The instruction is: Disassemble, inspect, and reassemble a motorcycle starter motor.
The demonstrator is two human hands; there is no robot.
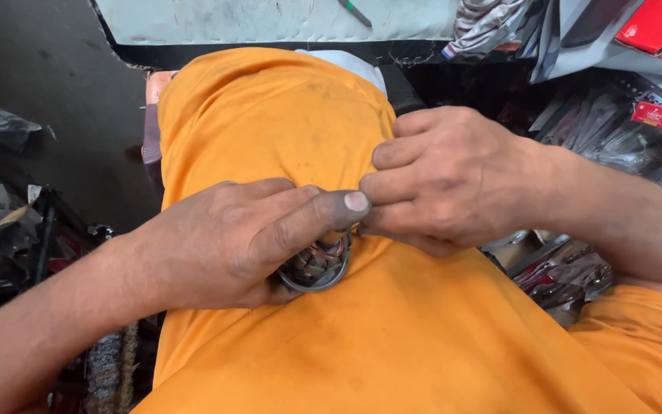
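Where both hands meet, a metal ring (317, 270) sits.

There was only one view. The camera sat on the person's head and looked steeply down, very near the orange cloth (392, 337) over the lap. The pale worktop (270, 19) lay at 12 o'clock, far from the camera.

Matt, faintly soiled orange cloth (362, 337); dull grey metal ring (317, 274) under grimy hands.
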